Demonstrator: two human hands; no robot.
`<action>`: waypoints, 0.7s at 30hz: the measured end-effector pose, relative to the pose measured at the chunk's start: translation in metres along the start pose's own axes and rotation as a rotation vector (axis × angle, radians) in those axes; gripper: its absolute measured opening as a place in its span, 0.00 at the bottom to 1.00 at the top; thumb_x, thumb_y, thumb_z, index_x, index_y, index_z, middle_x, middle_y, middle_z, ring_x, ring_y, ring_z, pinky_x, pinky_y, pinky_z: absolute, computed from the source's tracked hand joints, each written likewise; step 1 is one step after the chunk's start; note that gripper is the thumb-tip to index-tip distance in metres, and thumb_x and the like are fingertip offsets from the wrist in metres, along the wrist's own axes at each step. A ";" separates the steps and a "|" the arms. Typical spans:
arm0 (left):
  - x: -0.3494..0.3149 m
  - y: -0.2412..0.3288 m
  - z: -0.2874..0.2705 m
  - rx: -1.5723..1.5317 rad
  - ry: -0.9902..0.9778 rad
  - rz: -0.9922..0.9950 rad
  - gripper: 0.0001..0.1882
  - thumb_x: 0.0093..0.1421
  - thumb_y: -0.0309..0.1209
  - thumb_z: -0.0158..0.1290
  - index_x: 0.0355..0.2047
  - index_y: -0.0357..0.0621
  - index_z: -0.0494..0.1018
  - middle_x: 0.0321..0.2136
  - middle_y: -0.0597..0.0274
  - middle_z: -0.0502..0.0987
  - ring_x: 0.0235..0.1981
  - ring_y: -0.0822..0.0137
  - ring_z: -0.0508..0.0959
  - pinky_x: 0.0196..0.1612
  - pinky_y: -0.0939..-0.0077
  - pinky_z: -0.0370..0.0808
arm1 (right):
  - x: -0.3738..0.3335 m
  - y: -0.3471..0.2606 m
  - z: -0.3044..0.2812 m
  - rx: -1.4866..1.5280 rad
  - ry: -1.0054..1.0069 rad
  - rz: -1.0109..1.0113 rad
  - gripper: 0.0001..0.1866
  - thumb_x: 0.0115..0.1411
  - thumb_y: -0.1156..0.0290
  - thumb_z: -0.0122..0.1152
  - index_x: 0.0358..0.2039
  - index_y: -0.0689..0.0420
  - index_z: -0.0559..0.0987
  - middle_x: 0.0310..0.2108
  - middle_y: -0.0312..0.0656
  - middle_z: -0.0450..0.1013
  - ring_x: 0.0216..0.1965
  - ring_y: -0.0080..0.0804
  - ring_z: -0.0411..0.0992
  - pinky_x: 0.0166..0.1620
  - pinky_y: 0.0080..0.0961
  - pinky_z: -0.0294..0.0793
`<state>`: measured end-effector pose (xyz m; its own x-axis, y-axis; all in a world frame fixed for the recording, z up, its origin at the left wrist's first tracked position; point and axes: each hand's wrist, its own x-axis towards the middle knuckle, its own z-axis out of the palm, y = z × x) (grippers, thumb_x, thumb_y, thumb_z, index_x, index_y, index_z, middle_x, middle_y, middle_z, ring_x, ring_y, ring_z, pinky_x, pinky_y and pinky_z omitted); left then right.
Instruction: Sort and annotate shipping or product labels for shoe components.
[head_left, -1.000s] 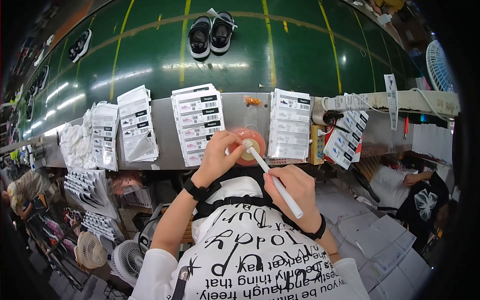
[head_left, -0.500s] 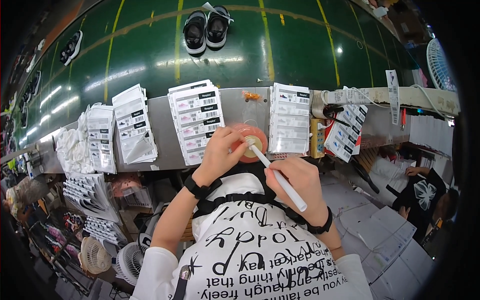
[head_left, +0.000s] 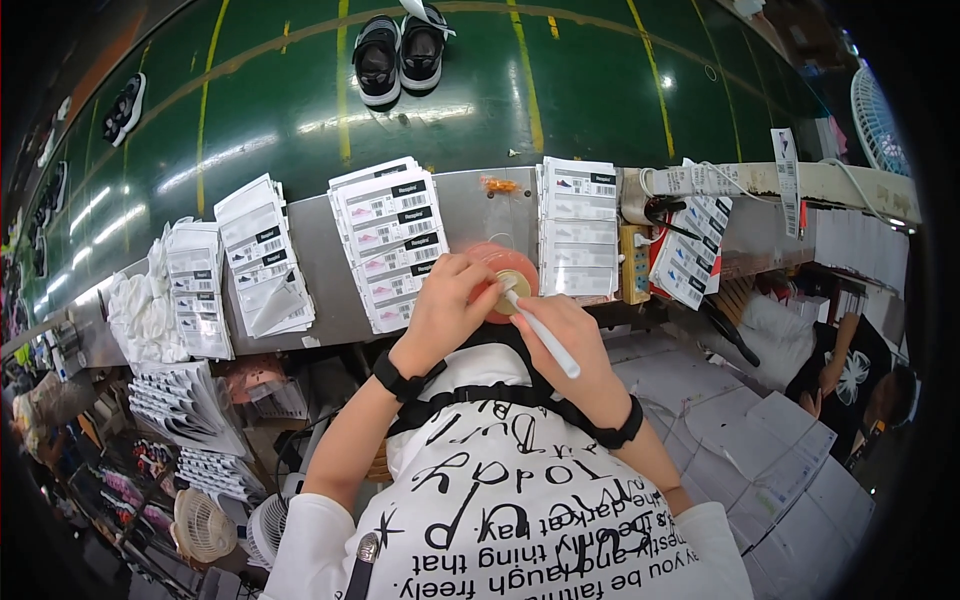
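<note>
My right hand (head_left: 582, 350) is closed round a white, slim stick-like tool (head_left: 555, 347) that slants from upper left to lower right. Its upper tip meets the fingers of my left hand (head_left: 445, 308), which are pinched together; whatever is between them is too small to make out. Both hands are over a round pink thing (head_left: 492, 257) with a cream-coloured centre, on the near part of the metal bench. Stacks of printed label sheets flank it: one stack (head_left: 390, 245) to the left, beside my left hand, another (head_left: 578, 228) to the right.
Farther left lie more label stacks (head_left: 262, 255) and crumpled white paper (head_left: 145, 310). A power strip (head_left: 634, 265) and a white rail (head_left: 770, 192) with cables stand at the right. Black shoes (head_left: 378, 60) rest on the green surface beyond. Another person (head_left: 845, 380) is at far right.
My right hand has moved up and left along the white tool, nearer to my left hand. The tool's lower end has shifted up and left. The whole view has shifted slightly.
</note>
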<state>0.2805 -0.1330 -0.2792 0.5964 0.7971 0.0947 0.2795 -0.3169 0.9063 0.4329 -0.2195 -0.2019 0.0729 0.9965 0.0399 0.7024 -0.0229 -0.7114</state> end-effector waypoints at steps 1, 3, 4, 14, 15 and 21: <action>0.000 0.000 0.000 0.014 -0.011 -0.006 0.05 0.51 0.24 0.59 0.29 0.39 0.75 0.30 0.59 0.76 0.34 0.60 0.72 0.38 0.69 0.69 | 0.002 0.006 0.003 -0.004 0.003 0.006 0.08 0.54 0.75 0.61 0.34 0.63 0.75 0.26 0.47 0.72 0.29 0.46 0.71 0.33 0.35 0.71; 0.001 0.000 0.000 0.012 -0.021 0.001 0.05 0.51 0.24 0.59 0.29 0.39 0.75 0.30 0.59 0.76 0.34 0.59 0.72 0.38 0.68 0.69 | 0.006 0.016 0.008 0.060 -0.029 0.078 0.09 0.54 0.73 0.61 0.36 0.61 0.76 0.27 0.46 0.72 0.29 0.46 0.70 0.34 0.36 0.71; 0.001 0.000 -0.001 0.014 -0.025 0.006 0.06 0.51 0.24 0.59 0.29 0.39 0.75 0.31 0.59 0.76 0.34 0.59 0.72 0.38 0.68 0.70 | 0.007 0.020 0.011 0.059 -0.022 0.085 0.09 0.54 0.73 0.61 0.36 0.61 0.76 0.27 0.46 0.72 0.29 0.46 0.70 0.34 0.36 0.71; 0.005 -0.004 -0.010 0.016 -0.100 0.028 0.06 0.50 0.25 0.59 0.29 0.40 0.76 0.32 0.58 0.76 0.35 0.58 0.72 0.38 0.68 0.70 | 0.011 0.001 -0.002 0.012 0.090 -0.019 0.12 0.50 0.70 0.66 0.35 0.58 0.77 0.27 0.41 0.73 0.26 0.39 0.72 0.29 0.31 0.72; 0.006 -0.003 -0.011 0.019 -0.113 0.031 0.06 0.50 0.26 0.59 0.29 0.40 0.76 0.32 0.58 0.75 0.35 0.58 0.73 0.38 0.68 0.70 | 0.008 0.003 -0.005 -0.048 0.079 -0.072 0.12 0.50 0.71 0.66 0.35 0.58 0.77 0.26 0.40 0.72 0.25 0.38 0.72 0.28 0.31 0.72; 0.014 -0.001 -0.013 0.044 -0.134 0.137 0.06 0.48 0.26 0.60 0.28 0.40 0.76 0.34 0.59 0.75 0.35 0.57 0.73 0.38 0.67 0.71 | 0.003 0.023 0.014 -0.144 0.015 -0.118 0.12 0.48 0.77 0.62 0.35 0.59 0.76 0.30 0.40 0.70 0.31 0.38 0.71 0.32 0.33 0.72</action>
<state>0.2787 -0.1152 -0.2740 0.7252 0.6703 0.1572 0.2197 -0.4417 0.8698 0.4396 -0.2159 -0.2277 -0.0065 0.9917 0.1284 0.8007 0.0821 -0.5935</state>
